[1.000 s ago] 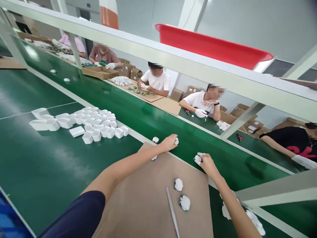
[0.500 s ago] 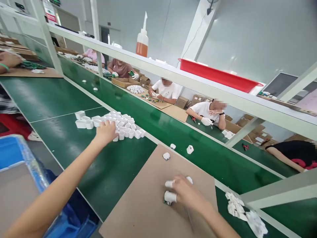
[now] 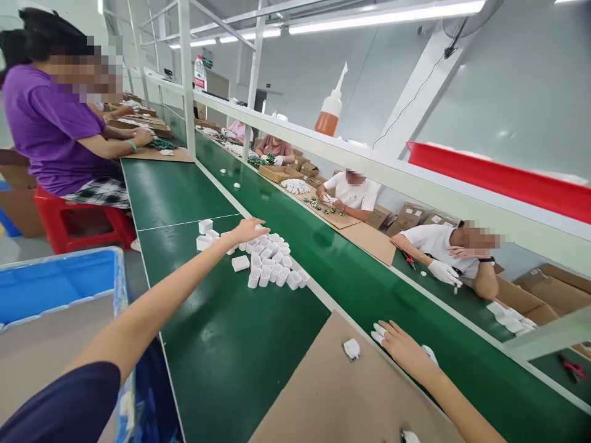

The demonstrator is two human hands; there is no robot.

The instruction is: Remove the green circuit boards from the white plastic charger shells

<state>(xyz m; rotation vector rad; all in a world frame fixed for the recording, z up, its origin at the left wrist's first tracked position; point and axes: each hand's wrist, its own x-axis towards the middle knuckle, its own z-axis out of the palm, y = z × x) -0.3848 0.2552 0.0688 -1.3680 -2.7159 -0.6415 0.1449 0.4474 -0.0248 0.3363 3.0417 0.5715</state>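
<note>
My left hand (image 3: 247,231) reaches far out over a heap of small white plastic housings (image 3: 272,264) on the green table. Its fingers are stretched out and touch the top of the heap. My right hand (image 3: 402,346) lies flat at the far edge of a brown cardboard sheet (image 3: 332,400), by the green conveyor belt (image 3: 369,289). White finger cots cover its fingertips, and the fingers are spread with nothing gripped. A small white part (image 3: 351,349) lies on the cardboard just left of that hand. Another white piece (image 3: 430,353) shows behind the wrist.
A blue crate (image 3: 55,284) stands at my lower left. A person in purple (image 3: 46,123) sits on a red stool (image 3: 83,223) farther left. Several co-workers sit across the belt. On the overhead shelf are an orange glue bottle (image 3: 330,114) and a red bin (image 3: 498,179).
My view has swung left and up. My left hand stays on the heap of white housings. My right hand left the parts on the cardboard and moved to its far edge.
</note>
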